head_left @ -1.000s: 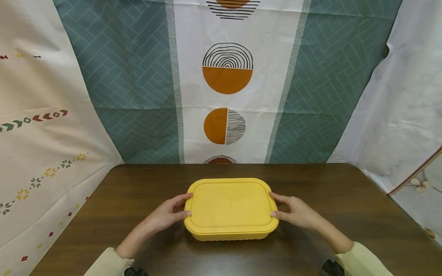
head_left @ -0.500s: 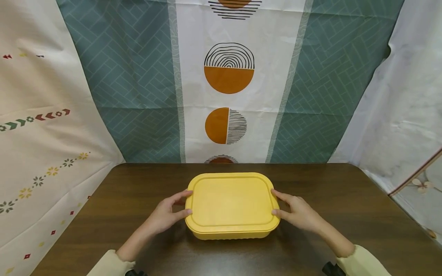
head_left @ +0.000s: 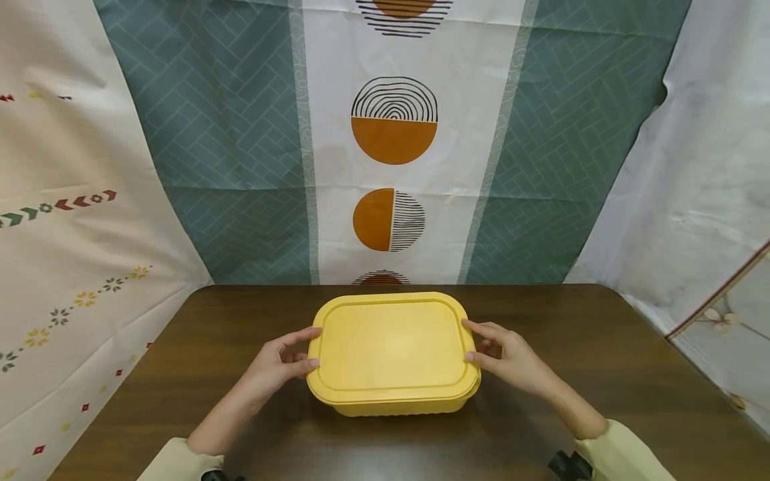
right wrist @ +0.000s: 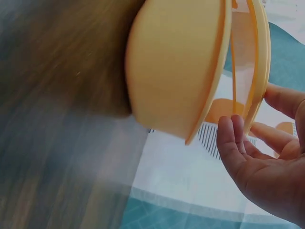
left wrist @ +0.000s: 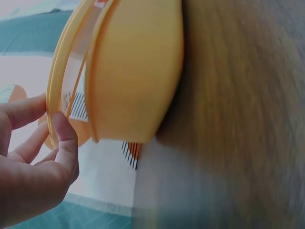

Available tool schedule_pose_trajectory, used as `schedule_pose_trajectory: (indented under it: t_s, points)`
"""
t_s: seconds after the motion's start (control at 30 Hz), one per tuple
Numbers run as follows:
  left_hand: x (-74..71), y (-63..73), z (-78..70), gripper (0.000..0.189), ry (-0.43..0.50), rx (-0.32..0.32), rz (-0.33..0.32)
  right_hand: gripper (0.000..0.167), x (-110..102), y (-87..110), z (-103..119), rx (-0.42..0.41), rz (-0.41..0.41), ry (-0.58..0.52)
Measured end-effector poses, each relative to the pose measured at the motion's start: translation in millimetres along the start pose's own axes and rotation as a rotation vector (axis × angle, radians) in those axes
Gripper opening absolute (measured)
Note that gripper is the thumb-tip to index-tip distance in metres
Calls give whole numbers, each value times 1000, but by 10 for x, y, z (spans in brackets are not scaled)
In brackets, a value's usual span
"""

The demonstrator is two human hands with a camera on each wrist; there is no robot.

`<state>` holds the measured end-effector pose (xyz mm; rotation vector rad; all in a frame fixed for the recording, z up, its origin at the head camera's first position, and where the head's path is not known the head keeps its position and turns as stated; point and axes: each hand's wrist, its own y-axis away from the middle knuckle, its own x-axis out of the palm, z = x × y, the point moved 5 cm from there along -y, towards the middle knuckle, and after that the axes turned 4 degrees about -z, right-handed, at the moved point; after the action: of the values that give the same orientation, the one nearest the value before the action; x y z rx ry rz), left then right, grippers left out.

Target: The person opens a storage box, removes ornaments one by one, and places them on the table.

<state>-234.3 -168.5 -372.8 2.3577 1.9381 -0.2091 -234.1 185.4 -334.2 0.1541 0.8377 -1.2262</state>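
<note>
A yellow rectangular lid [head_left: 391,344] with rounded corners is held above a yellow plastic box [head_left: 400,406] that sits on the table. My left hand [head_left: 273,367] pinches the lid's left edge between thumb and fingers. At the opposite edge, my right hand [head_left: 511,357] grips the lid the same way. Seen from the left wrist, a gap separates the lid [left wrist: 56,81] from the rim of the box [left wrist: 138,71]. The right wrist view shows that gap too, between the lid [right wrist: 263,62] and the box [right wrist: 176,67]. From the head, the lid hides the box's inside.
The dark brown wooden table [head_left: 240,321] extends around the box. Behind it hangs a green and white patterned cloth [head_left: 240,167]. Pale cloths, such as the left one [head_left: 78,280], line both sides.
Both hands have raised the lid, its far edge moving up in the head view. The box stays on the table; the whole view has shifted slightly.
</note>
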Motion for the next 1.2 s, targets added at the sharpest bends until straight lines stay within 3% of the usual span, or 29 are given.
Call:
schedule_pose_trajectory:
  t_s: [0.3,0.6,0.8,1.0,1.2]
  points:
    - [-301,145,-42,61,-10,-4,13,53,214,-143,130,34,46,-162]
    - [-732,319,-96,54,-68,-51,-9,54,524,-289,358,59,83,-183]
    - [-1081,438,-44,36,-91,-59,21,51,794,-386,559,105,85,-258]
    - [-1349,504,45,39,-34,-57,98,52,1023,-447,729,152,82,-344]
    - [-1559,544,112,45,22,-43,176,54,1219,-490,875,140,80,-398]
